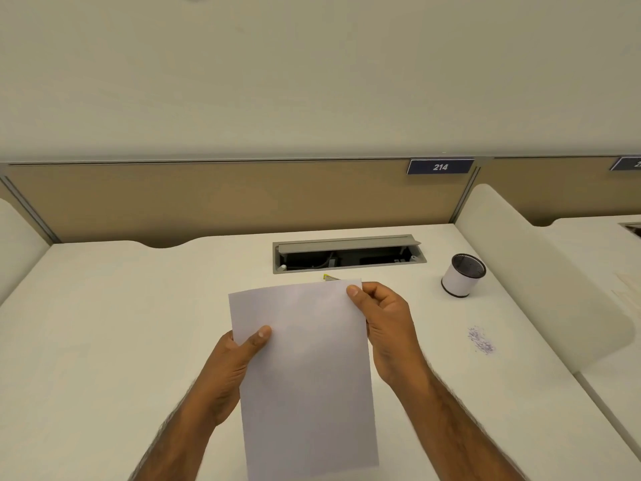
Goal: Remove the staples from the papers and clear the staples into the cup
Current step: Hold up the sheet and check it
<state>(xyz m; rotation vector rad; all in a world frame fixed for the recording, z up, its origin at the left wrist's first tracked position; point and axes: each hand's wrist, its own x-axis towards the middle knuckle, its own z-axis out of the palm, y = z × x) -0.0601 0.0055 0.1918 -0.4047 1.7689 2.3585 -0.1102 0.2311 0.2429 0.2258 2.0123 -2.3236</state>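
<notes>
Two hands hold the paper (305,369) above the tabletop (104,324): left hand (236,362) pinching its left edge, right hand (385,324) its top right corner. Loose staples (481,340) lie right of it, near the cup (462,275).

White desk (138,324), cup (463,276), scattered staples (481,341)

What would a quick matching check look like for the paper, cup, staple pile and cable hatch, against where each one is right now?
Column one:
1. paper
2. cup
3. staple pile
4. cable hatch

Column two:
A. set into the rear of the desk, lid open
B. gripped by the left hand and right hand
C. upright at the far right of the desk
D. loose on the desk, nearer the person than the cup

Pairs: 1-B, 2-C, 3-D, 4-A.
</notes>
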